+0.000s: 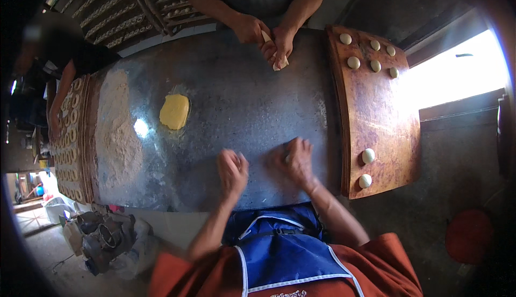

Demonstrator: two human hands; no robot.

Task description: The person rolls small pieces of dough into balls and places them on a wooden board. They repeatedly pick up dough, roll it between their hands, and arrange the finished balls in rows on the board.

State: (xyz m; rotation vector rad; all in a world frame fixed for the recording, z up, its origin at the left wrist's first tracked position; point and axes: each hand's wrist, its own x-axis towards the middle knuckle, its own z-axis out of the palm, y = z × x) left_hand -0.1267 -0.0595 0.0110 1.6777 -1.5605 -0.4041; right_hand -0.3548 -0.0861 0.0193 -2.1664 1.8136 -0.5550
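Observation:
My left hand [233, 172] is above the near part of the dark metal tabletop [242, 109], its fingers curled in. Whatever it may hold is hidden by the fingers. To its right, my right hand [299, 162] is cupped low over the table and slightly blurred. A small pale bit, looking like a piece of dough [287, 158], shows by its thumb. Across the table, a co-worker's two hands [269, 41] grip a pale strip of dough [280, 65]. A flattened yellow mass [174, 112], like butter or fat, sits left of centre.
On the right, a wooden board [376, 114] carries several round dough balls [368, 156]. Flour [119, 130] is spread at the table's left. Beyond it are boards of ring-shaped dough [70, 136] and another person's arm [63, 90]. A machine [105, 238] stands on the floor at lower left.

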